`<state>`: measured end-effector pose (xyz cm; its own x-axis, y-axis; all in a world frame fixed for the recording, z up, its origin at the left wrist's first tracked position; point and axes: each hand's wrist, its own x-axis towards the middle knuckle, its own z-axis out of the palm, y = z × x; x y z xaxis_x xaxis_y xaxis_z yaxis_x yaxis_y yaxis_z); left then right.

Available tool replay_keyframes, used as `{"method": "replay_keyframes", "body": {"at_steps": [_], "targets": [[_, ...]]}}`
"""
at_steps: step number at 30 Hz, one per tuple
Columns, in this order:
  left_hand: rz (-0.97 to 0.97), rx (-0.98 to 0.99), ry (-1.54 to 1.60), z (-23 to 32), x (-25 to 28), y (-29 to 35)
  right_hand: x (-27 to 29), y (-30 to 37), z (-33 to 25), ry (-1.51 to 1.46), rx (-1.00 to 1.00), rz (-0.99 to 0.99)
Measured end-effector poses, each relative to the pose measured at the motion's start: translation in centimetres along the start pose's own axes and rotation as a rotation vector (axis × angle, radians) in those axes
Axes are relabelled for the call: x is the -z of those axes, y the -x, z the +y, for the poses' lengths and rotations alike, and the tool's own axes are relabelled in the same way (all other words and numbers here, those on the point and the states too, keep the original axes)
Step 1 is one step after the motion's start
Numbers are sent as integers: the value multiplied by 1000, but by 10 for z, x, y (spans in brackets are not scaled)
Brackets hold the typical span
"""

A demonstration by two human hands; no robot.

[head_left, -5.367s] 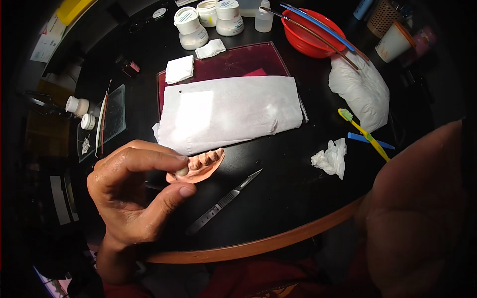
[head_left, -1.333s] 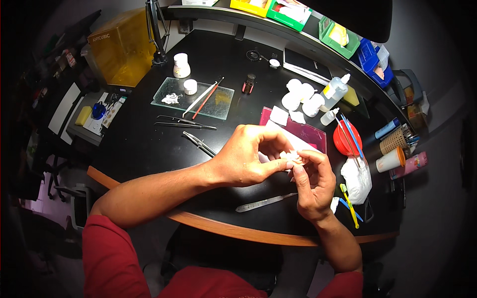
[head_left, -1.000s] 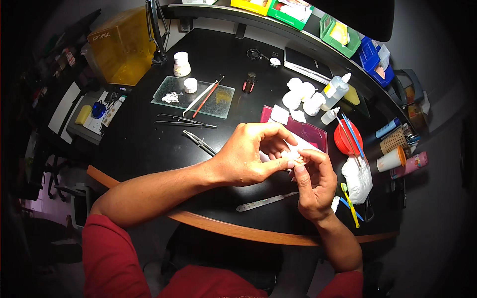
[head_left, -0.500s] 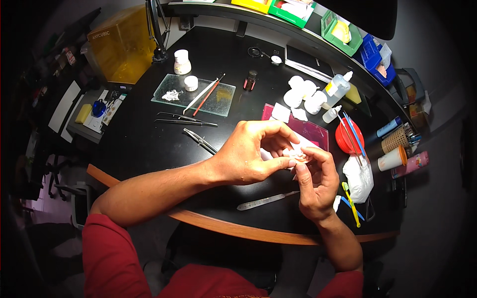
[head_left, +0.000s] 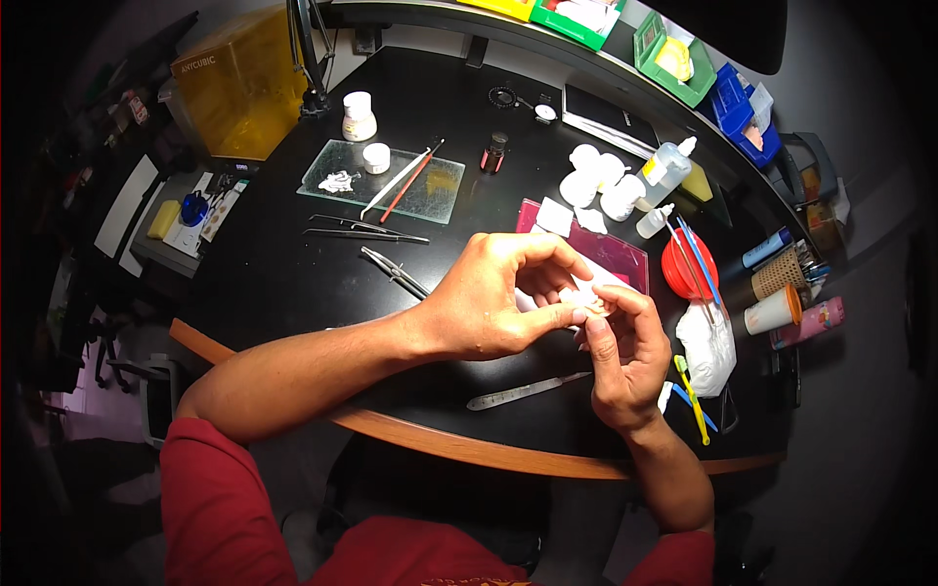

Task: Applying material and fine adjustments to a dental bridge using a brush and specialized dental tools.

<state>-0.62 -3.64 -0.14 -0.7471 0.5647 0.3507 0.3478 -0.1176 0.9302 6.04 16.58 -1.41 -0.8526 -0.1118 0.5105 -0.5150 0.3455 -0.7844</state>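
Observation:
Both my hands meet over the right middle of the black table, around a small pale pink-and-white piece [head_left: 592, 303] that looks like a dental model. Thumb and fingers of my left hand [head_left: 479, 298] curve round it from the left and pinch it. From the right, the thumb and fingertips of my right hand [head_left: 630, 361] also close on it. The fingers hide much of its shape. Below them on the table lies a metal knife [head_left: 523, 393]. Just behind the hands is a magenta plate [head_left: 625, 258] bearing white pads. Forceps [head_left: 393, 270] lie left of my left hand.
A glass slab [head_left: 430, 202] at the back left carries a white jar [head_left: 376, 158], two brushes and white paste. Tweezers [head_left: 366, 231] lie in front. To the right stand a red bowl [head_left: 684, 256], crumpled white tissue [head_left: 705, 347], a yellow toothbrush [head_left: 692, 402] and plastic bottles [head_left: 666, 174].
The hands keep their grip on the piece, with only a slight shift of the fingers and a small turn of the piece. The objects on the table stay where they were.

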Motion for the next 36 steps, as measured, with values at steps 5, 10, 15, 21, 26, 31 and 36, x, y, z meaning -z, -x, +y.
{"method": "replay_keyframes", "body": {"at_steps": [5,10,15,21,26,31,36], "targets": [[2,-5,-9,1,0,0,0,1,2,-8,4,3],[19,-31,10,-1,-1,0,-1,2,1,21,10,11],[20,-47,27,-1,-1,-1,-3,3,4,-36,9,30],[6,-38,59,-2,-1,0,-2,1,3,-57,44,28],[15,-12,92,2,-3,0,-1,1,4,-88,81,24],[2,-45,76,0,-2,0,-2,1,4,-89,62,31],[19,-68,70,-1,-3,1,-2,0,3,-59,101,21]]}}
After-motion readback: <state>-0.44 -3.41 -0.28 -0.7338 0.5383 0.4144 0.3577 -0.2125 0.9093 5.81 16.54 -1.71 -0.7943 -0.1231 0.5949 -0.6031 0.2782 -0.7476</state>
